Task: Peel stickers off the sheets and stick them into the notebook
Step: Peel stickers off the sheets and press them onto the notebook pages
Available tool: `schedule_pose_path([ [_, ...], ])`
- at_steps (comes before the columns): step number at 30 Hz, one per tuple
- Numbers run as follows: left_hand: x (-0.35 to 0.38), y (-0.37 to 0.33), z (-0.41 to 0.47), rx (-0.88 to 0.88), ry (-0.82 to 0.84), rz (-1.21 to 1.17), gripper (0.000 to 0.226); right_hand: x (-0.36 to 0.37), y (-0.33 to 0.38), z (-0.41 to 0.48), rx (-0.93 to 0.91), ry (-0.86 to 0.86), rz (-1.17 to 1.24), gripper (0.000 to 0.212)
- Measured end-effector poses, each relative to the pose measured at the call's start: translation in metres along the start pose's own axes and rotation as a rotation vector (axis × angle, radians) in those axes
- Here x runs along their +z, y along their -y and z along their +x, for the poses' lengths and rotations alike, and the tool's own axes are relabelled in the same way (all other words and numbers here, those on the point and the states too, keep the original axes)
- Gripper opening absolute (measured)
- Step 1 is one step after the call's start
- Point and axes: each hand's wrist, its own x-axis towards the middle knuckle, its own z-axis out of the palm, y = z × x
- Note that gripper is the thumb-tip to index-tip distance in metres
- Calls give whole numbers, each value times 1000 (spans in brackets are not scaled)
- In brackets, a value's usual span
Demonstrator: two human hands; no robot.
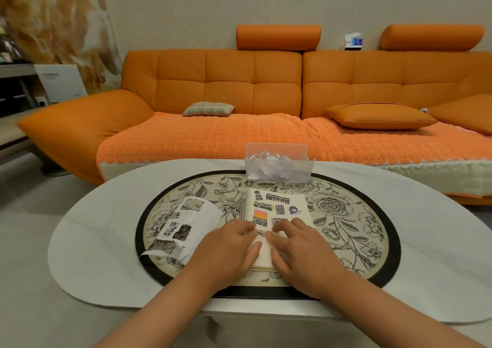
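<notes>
The notebook (298, 203) lies open on a round flowered mat (346, 214) in the middle of the pale surface (93, 241). The upper half of its cream page already carries several stickers (277, 198). Both hands lie on the lower half of that page, close together, with their fingertips almost meeting. The left hand (231, 243) and the right hand (295, 243) have their fingers stretched out and laid flat, clamped on nothing. They seem to be pressing down a small sticker (260, 237) that shows only as a dark patch between them. The step in hand looks like smoothing a newly placed sticker onto the page. The next move would then call for lifting both hands off the notebook and reaching left of it to the sticker sheets (186, 222). These lie curled and partly stripped, and a fresh edge would have to be picked up there with a fingernail. Just beyond the notebook stands a clear bin (278, 165) holding white paper scraps, probably spent backing. Most of the lower page, and the outline of the sticker under the fingers, are hidden by the hands. The left-hand page of the notebook cannot be made out, and the pictures on the sheets are too small to read. Beyond the notebook and the bin stretches an orange sofa (213, 81).
</notes>
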Motion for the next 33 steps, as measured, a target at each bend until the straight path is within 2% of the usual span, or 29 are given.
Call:
schedule_pose_path([
  [6, -9, -2, 7, -44, 227, -13, 68, -3, 1, 0, -12, 55, -26, 39],
  [11, -9, 4, 0, 18, 167, -112, 51, -4, 1, 1, -15, 94, -7, 50],
  [14, -8, 4, -3, -5, 135, -162, 49, -5, 1, 1, -9, 96, 2, 48],
  [20, -2, 0, 0, -14, 21, -80, 41, -13, -1, -2, -2, 110, 16, 43],
  [27, -4, 1, 2, -57, 90, 0, 51, -24, 0, 2, 40, 227, 32, 42],
  [30, -11, 4, 2, -93, 144, -90, 62, -32, 1, 12, 81, 263, 54, 41],
  [33, -21, 13, -1, -145, 143, -200, 51, -36, 6, 27, 110, 236, 92, 41],
])
